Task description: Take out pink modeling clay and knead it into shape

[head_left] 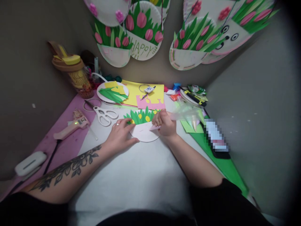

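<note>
Across the white table cover I have my widest surface, with the hanging paper-plate crafts above its far side and a yellow sheet at the back. In the middle lies the white half-round plate craft, flat, green paper grass standing out behind its straight edge. My left hand is spread and unclenched, thumb and fingers resting against the craft's left side. My right hand is clenched over the craft's right side, gripping what looks like a soft pale pink bag, its narrow end aimed at the white face; the rest blurs. I judge the step in hand to be squeezing out decoration there; the next move calls for steady pressure, the left hand bracing, and care around the yellow blossoms.
</note>
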The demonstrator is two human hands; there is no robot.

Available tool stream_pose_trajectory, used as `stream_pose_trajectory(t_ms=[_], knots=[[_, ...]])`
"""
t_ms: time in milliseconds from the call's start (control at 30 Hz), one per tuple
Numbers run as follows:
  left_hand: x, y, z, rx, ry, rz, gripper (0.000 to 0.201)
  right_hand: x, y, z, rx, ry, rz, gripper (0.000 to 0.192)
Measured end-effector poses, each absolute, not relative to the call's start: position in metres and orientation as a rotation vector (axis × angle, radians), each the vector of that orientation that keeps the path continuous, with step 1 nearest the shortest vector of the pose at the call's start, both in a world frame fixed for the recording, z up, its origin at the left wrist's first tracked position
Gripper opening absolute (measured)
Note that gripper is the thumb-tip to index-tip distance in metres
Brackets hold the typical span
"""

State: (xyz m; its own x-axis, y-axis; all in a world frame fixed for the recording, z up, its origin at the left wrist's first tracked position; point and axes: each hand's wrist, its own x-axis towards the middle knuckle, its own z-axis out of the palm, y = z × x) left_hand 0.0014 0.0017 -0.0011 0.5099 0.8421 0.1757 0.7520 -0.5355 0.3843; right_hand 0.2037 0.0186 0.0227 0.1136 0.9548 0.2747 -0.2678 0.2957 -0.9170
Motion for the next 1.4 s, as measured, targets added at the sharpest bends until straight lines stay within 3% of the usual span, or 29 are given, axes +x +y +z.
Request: stream_pose_trajectory(t_ms=[667,1400], knots=[[0.002,0.001,-0.001,2.49,1.351,0.499,0.057,0.211,0.014,0.025,-0.753,-1.39,1.108,0.056],[0.002,0.001,0.0,2.495,1.355,0.496,0.058,0.211,0.019,0.021,-0.782,-1.253,1.113,0.059]])
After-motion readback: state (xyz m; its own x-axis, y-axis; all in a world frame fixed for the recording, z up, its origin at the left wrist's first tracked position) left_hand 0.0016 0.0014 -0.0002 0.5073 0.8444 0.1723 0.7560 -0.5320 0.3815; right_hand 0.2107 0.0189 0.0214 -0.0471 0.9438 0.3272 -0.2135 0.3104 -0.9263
